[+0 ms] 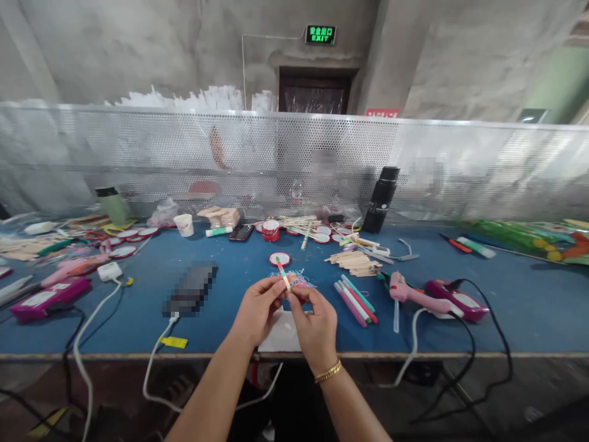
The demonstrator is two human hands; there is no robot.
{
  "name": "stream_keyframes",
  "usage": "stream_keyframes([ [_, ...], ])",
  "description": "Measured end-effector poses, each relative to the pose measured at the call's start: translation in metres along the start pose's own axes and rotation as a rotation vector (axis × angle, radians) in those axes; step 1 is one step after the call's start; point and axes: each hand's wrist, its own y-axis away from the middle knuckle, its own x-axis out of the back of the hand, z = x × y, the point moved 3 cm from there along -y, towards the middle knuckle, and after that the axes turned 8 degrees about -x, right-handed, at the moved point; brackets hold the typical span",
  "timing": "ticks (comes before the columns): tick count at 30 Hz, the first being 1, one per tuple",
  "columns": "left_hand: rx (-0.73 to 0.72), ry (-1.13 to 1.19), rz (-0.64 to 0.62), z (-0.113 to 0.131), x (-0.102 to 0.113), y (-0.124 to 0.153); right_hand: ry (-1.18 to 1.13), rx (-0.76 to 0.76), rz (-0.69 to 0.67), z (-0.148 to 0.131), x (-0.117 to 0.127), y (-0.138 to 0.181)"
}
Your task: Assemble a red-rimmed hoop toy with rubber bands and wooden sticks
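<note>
1. A person seated or standing at a blue table (138,328) pinches a slim colored stick (282,272) between the fingertips of both hands, the left hand (258,310) and the right hand (318,325) nearly meeting above the table's near edge.
2. The stick tilts up and away from the fingers, green at its far tip, with red-orange and pale bands below; the fingertips cover its lower end.
3. A gold bracelet (328,371) circles the right wrist, while a white sheet (281,334) lies beneath the hands.
4. Just beyond the fingers sit a tangle of colored strands (302,279) and a round white disc (280,259) rimmed in red.
5. To the right of the hands, a row of markers (355,301) lies near a spread of plain wooden sticks (355,263); farther right, a pink glue gun (421,297) rests beside a purple case (470,304).
6. At left, a dark device (191,290), its surface pixelated, lies plugged into a white cable (148,368).
7. A paper cup (184,226), a green bottle (114,206) and a leaning black bottle (381,200) stand toward the back, before a perforated metal screen (257,141).
</note>
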Motion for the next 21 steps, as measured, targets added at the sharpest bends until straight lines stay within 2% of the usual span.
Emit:
stream_keyframes([
  [9, -0.168, 0.099, 0.07, -0.0018, 0.0018, 0.0003, -0.057, -0.046, -0.056, 0.0032, 0.0012, 0.0006],
  [14, -0.172, 0.111, 0.109, -0.0001, 0.0039, 0.0015, -0.077, -0.075, -0.035, 0.0071, -0.0002, 0.0007],
  [21, -0.186, 0.132, 0.082, 0.0, 0.0052, 0.0006, -0.083, -0.054, -0.075, 0.0067, -0.0032, 0.0017],
])
